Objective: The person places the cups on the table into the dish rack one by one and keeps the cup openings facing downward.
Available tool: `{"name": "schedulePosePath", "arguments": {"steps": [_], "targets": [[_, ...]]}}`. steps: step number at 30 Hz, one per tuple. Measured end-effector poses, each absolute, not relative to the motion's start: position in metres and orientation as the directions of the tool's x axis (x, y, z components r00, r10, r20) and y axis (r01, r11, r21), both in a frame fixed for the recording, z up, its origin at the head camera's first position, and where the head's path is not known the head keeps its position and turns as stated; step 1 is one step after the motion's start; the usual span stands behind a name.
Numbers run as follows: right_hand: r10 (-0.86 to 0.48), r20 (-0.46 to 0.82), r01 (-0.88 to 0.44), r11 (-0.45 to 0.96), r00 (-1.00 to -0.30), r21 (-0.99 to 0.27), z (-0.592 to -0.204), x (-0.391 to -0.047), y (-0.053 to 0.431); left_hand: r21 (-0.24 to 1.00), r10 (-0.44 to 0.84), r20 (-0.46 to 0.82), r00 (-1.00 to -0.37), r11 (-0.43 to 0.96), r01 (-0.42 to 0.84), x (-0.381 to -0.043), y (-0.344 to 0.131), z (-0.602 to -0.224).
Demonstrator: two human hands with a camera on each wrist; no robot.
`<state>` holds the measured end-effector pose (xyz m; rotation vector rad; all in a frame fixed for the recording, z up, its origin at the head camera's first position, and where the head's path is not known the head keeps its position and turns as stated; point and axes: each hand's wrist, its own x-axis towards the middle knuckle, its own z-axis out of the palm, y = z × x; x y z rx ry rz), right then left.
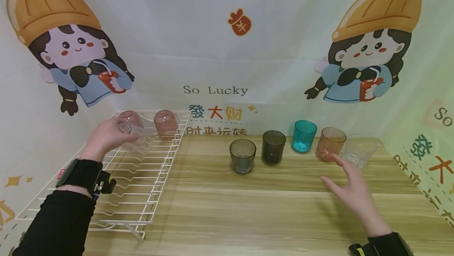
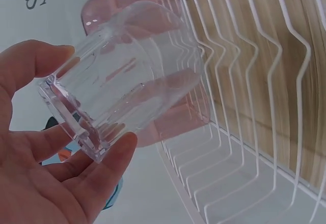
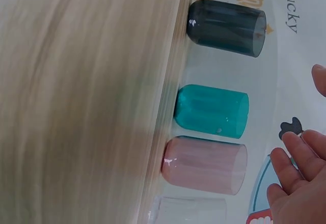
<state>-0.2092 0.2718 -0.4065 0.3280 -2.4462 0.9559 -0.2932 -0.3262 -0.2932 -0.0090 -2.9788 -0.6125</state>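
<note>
My left hand (image 1: 110, 135) grips a clear glass (image 2: 130, 76) by its thick base, mouth down, over the white wire rack (image 1: 142, 199). Just behind it a pink glass (image 1: 130, 118) stands upside down on the rack, with a second pink glass (image 1: 165, 124) to its right. My right hand (image 1: 352, 189) hovers over the table with thumb and fingers spread, holding nothing. Nearest to it are an orange-pink glass (image 1: 331, 144) and another clear glass (image 1: 359, 151), both upright. In the right wrist view, the right hand's fingers (image 3: 300, 165) are spread.
A teal glass (image 1: 304, 136), a dark glass (image 1: 273, 147) and a grey glass (image 1: 242, 156) stand upright in the row on the wooden table (image 1: 248, 216). A printed cloth (image 1: 283, 19) hangs behind. The rack occupies the table's left side.
</note>
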Motion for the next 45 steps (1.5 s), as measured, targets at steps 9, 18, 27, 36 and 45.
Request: {"name": "schedulePosePath", "arguments": {"steps": [9, 18, 27, 36, 45], "targets": [[-0.05, 0.529, -0.372, 0.767, -0.847, -0.523, -0.411, -0.213, 0.283, 0.379, -0.054, 0.084, -0.995, 0.925, -0.018, -0.295, -0.337, -0.301], [-0.056, 0.536, -0.371, 0.782, -0.842, -0.501, -0.413, -0.213, 0.287, 0.377, -0.11, 0.089, -0.99, 0.924, -0.068, -0.296, -0.338, -0.303], [-0.042, 0.526, -0.353, 0.786, -0.849, -0.507, -0.414, -0.213, 0.287, 0.327, -0.162, 0.099, -0.982, 0.937, -0.122, -0.298, -0.341, -0.308], [-0.046, 0.516, -0.354, 0.78, -0.855, -0.516, -0.409, -0.215, 0.29, 0.296, -0.211, 0.067, -0.975, 0.938, -0.182, -0.3, -0.35, -0.314], [-0.058, 0.535, -0.37, 0.784, -0.843, -0.498, -0.402, -0.219, 0.295, 0.286, -0.244, 0.031, -0.969, 0.931, -0.226, -0.304, -0.353, -0.317]]}}
